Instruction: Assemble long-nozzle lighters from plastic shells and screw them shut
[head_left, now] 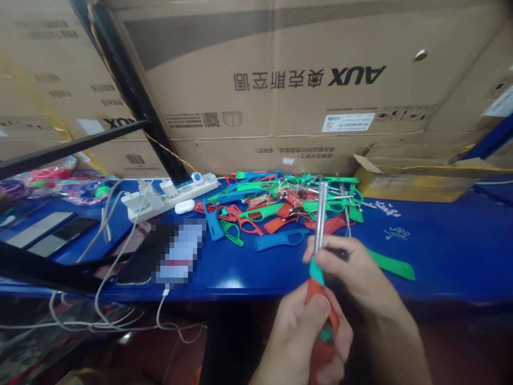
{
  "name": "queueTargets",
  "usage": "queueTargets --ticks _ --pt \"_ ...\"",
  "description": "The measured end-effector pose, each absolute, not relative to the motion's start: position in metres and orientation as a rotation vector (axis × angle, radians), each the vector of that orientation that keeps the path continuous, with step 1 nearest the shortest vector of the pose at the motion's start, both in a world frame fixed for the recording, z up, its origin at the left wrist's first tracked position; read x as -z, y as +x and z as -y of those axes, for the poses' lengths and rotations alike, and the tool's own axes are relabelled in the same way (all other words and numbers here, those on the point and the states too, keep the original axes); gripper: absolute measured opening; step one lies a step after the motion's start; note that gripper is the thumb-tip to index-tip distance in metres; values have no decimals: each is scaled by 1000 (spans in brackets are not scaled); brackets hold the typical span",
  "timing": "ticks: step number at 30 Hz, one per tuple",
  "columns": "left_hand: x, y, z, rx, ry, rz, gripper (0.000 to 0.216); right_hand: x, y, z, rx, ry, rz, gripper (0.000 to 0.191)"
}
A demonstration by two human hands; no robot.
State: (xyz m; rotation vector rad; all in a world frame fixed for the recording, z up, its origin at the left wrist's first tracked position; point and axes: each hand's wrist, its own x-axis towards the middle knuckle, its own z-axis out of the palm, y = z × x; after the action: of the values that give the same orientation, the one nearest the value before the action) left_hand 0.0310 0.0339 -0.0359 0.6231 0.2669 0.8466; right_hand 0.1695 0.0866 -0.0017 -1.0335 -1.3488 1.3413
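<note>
My left hand (304,337) is wrapped round the red and green plastic handle (318,299) of a tool, low in the view. My right hand (355,272) pinches the same tool higher up, where a silver metal rod (319,219) rises from the handle. A green plastic piece (390,263) lies on the blue table just right of my right hand. A pile of red, green and blue plastic handles with metal parts (280,206) sits on the table behind the rod.
The blue table (441,240) runs across the view, backed by large cardboard boxes (304,80). At left lie a white power strip (168,195), white earbud case (185,206), phones (144,256) and cables. A black metal frame (120,69) crosses the left side.
</note>
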Motion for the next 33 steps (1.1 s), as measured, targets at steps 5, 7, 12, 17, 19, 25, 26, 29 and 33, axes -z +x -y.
queueTargets --ticks 5,7,12,17,19,25,26,29,33 --pt "24 26 -32 -788 650 -332 34 13 165 -74 -1238 -1014 1367 35" --pt "23 27 -31 -806 695 -337 38 15 164 -69 -1218 -1016 1346 37" --pt "21 29 -27 -826 792 -375 50 11 161 -52 -1257 -1061 1314 41" --pt "19 28 -25 -799 757 -361 47 6 163 -42 -1282 -1114 1277 38" --pt "18 25 -26 -797 663 -320 40 9 165 -42 -1288 -1099 1275 39" --pt "26 8 -41 -1113 477 -206 34 38 165 -28 -1328 -1226 1281 44" --pt "28 7 -44 -1173 470 -239 32 44 167 -24 -1308 -1283 1278 41" --pt "34 6 -54 -1294 414 -417 17 57 190 -14 -1187 -1473 1128 43" --pt "46 7 -69 -1512 413 -627 40 50 255 -16 -632 -1818 1021 47"
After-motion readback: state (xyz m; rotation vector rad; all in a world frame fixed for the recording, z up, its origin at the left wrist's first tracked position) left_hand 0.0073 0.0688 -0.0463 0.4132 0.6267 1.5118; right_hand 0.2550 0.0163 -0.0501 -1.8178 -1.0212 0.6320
